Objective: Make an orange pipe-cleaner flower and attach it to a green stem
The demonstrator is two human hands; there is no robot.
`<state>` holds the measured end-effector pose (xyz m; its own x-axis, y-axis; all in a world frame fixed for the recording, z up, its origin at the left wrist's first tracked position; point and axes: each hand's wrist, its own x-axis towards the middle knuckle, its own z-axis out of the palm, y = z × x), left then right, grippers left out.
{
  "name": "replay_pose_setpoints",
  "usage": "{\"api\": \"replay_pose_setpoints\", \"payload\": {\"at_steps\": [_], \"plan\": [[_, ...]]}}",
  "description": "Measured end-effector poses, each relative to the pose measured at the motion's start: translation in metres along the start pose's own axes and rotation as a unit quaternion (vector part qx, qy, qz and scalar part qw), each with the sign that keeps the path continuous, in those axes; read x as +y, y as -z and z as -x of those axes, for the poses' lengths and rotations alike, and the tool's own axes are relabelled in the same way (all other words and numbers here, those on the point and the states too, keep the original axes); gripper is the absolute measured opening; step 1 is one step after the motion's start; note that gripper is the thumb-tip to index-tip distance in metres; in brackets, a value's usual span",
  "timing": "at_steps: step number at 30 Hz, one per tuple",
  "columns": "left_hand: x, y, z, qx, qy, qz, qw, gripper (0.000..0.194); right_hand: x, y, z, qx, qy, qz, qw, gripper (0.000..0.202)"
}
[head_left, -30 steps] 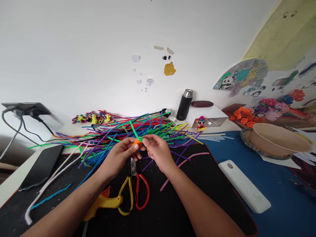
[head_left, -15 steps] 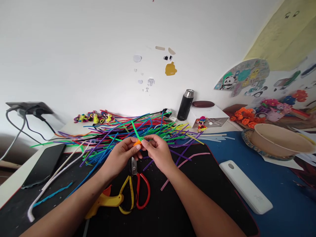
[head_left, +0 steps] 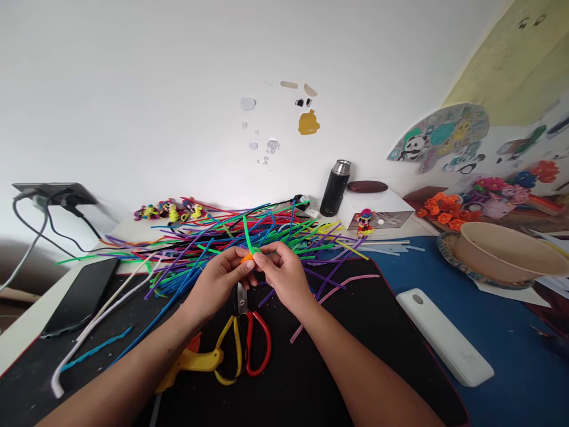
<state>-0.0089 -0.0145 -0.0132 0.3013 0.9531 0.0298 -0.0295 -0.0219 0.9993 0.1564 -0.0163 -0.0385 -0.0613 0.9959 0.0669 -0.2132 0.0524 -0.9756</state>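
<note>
Fingertips of my left hand [head_left: 222, 274] pinch a small orange piece [head_left: 247, 258], apparently coiled pipe cleaner, mostly hidden by the thumbs. From between the hands a green pipe cleaner [head_left: 247, 232] sticks up; my right hand [head_left: 284, 274] pinches its lower end against the orange piece. Both hands are closed and meet above the black mat. Just below them lie scissors [head_left: 258, 344] with one red and one yellow handle, blades partly under the fingers. A yellow glue gun [head_left: 193, 362] is partly covered by my left forearm.
Behind the hands spreads a heap of colourful pipe cleaners [head_left: 186, 261]. A phone [head_left: 82, 293] lies left, a white oblong case [head_left: 444, 338] right. Farther back stand a black flask [head_left: 335, 190], a white box [head_left: 400, 210] and a beige bowl [head_left: 498, 255].
The green pipe cleaner's free end has swung slightly to the right and stands more upright. Both hands keep nearly the same place and grip; the view shifts slightly.
</note>
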Motion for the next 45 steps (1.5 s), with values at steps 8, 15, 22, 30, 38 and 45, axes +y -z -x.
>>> {"api": "replay_pose_setpoints", "payload": {"at_steps": [8,15,22,30,38,45], "plan": [[0.001,0.000,0.000,-0.012,0.006,0.041,0.999,0.046,-0.006,0.000,0.000,-0.015,-0.020,-0.073,0.997,0.059],[0.008,0.001,0.003,-0.010,0.037,0.105,0.994,0.044,-0.017,0.003,0.000,-0.015,-0.010,-0.094,0.995,0.057],[0.006,0.000,0.002,-0.020,0.047,0.103,0.993,0.045,-0.012,0.001,0.000,-0.021,-0.015,-0.093,0.995,0.056],[0.005,-0.001,0.002,-0.031,0.036,0.079,0.996,0.043,-0.007,0.001,-0.002,-0.018,-0.018,-0.072,0.997,0.048],[0.005,-0.001,0.001,-0.031,0.021,0.020,0.999,0.043,-0.005,0.001,0.000,-0.017,-0.005,-0.036,0.999,0.045],[0.004,-0.001,0.002,-0.023,0.000,-0.027,0.999,0.046,-0.003,0.000,0.000,-0.016,-0.009,-0.041,0.999,0.045]]}}
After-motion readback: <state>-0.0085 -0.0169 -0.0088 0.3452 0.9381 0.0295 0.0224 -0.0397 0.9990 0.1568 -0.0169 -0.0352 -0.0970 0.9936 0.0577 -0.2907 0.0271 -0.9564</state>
